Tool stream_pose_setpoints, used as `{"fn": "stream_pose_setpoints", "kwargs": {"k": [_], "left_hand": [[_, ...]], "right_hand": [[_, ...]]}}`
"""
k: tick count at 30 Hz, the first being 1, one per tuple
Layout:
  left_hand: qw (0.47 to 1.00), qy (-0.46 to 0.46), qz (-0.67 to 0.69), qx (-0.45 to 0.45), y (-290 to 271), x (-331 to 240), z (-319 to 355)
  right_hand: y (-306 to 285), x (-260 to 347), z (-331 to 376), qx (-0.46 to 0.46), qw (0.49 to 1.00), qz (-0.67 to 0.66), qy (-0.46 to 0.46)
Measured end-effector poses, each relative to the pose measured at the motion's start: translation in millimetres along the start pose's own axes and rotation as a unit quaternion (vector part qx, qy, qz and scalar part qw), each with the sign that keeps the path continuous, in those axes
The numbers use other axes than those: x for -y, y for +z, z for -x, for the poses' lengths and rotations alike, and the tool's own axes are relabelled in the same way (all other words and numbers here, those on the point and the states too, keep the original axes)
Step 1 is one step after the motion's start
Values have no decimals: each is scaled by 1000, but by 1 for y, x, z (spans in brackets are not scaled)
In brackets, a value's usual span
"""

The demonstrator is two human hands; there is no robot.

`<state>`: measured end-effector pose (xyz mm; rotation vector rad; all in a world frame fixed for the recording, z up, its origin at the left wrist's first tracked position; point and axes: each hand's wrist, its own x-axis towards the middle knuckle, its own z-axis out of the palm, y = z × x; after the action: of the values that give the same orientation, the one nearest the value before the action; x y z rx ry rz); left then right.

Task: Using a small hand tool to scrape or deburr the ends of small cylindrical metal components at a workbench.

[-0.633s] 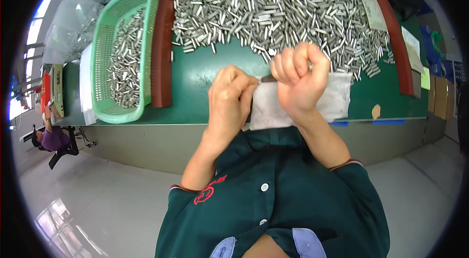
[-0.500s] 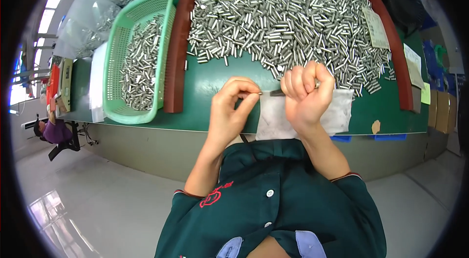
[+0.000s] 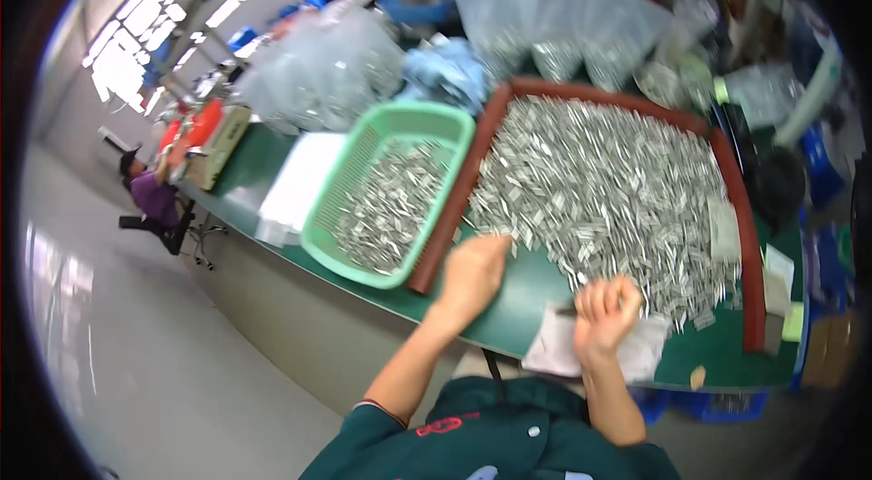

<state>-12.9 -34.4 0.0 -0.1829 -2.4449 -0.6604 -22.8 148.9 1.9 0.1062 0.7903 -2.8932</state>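
Green counter [image 3: 522, 294], a heap of metal pins [image 3: 609, 198] spread across it inside red-brown edging [image 3: 459, 207]; green basket [image 3: 400, 124] of similar pins to the left. White cloth [image 3: 548, 351] near the front edge. My right hand [image 3: 607, 318] fisted above it; left hand [image 3: 474, 275] reaching forward, back up, by the heap's near edge, fingers hidden, apart or together I cannot tell. Pale slip [image 3: 724, 230], red embroidery [image 3: 442, 425]: neither legible. Dark slim tool [image 3: 565, 311] clamped in my right fingers

green basket [image 3: 413, 119], silver pins [image 3: 599, 198], maroon frame [image 3: 465, 194]
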Motion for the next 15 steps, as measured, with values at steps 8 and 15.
{"fn": "stream_pose_setpoints", "kwargs": {"k": [8, 15], "left_hand": [[988, 52, -24, 145, 7, 6, -5], [989, -27, 104, 99, 7, 0, -10]], "right_hand": [[2, 9, 4, -17, 999, 23, -17], [7, 6, -4, 7, 999, 29, -26]]}}
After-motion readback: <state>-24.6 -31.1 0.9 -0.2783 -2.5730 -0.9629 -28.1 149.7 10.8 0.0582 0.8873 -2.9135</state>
